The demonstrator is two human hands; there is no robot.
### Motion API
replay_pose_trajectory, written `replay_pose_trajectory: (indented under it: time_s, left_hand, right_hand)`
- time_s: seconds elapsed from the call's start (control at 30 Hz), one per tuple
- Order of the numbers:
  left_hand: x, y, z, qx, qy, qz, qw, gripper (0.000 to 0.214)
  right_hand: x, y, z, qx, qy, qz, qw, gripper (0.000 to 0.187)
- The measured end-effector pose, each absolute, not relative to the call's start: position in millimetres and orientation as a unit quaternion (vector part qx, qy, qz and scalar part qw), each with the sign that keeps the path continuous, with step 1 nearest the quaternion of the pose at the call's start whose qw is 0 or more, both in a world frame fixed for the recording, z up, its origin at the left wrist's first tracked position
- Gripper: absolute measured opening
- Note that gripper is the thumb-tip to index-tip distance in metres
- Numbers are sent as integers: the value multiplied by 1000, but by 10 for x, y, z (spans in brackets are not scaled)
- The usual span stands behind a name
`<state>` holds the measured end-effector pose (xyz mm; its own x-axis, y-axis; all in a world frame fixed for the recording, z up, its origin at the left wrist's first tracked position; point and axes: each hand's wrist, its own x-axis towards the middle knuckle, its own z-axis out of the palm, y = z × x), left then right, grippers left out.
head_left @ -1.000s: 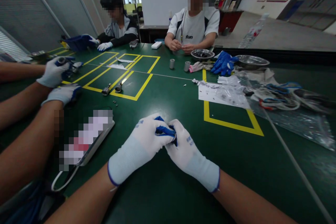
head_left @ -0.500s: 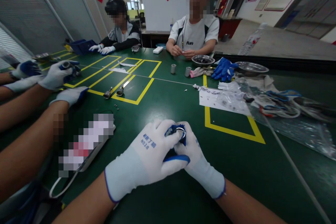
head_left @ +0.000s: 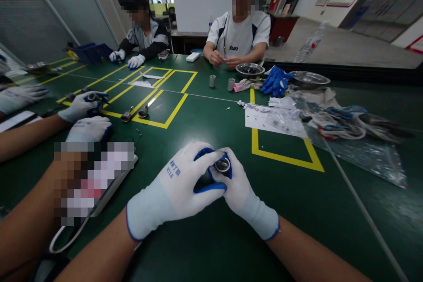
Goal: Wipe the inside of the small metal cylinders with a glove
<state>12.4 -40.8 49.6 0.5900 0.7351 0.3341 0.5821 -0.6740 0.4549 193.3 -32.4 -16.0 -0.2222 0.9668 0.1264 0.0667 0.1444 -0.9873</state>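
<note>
In front of me, a small round metal cup (head_left: 222, 165) is held with its shiny rim and dark hollow inside tilted up toward me. My right hand (head_left: 238, 181), in a white glove with blue palm, is wrapped round it from the right. From the left, my left hand (head_left: 185, 178), gloved alike, has its fingers curled at the cup's upper side, and its thumb reaches across below. The cup's lower part is hidden by the gloves. Two metal fittings with stems, one of them this fitting (head_left: 143, 112), lie on the table farther left.
A power strip (head_left: 114, 185) with a cable lies left, by a co-worker's gloved hand (head_left: 87, 130). Two grey cylinders (head_left: 212, 81) stand toward the back. Metal dishes (head_left: 250, 69), blue gloves (head_left: 276, 81), paper (head_left: 264, 123) and a plastic bag (head_left: 373, 165) lie right. Two people sit opposite.
The cup has tipped so that more of its inside shows toward me. Both my hands stay on it. At left, a co-worker's hands have shifted, and the view has moved slightly.
</note>
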Motion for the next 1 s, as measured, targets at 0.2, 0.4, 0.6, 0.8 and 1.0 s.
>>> replay_pose_trajectory:
  time_s: [0.2, 0.4, 0.6, 0.8, 1.0]
  left_hand:
    - [112, -400, 441, 882, 364, 260, 147, 52]
    - [168, -385, 324, 787, 452, 355, 222, 73]
    - [288, -343, 292, 716, 497, 346, 347, 46]
    - [319, -330, 326, 690, 485, 366, 394, 30]
    - [264, -285, 241, 677, 462, 361, 444, 29]
  right_hand:
    - [1919, -342, -150, -428, -624, 479, 445, 19]
    - [1855, -387, -261, -468, -627, 412, 466, 35]
    - [1851, -417, -426, -493, -629, 371, 473, 52]
    - [1849, -401, -514, -484, -637, 314, 510, 52]
    - [1874, -425, -532, -475, -662, 332, 476, 67]
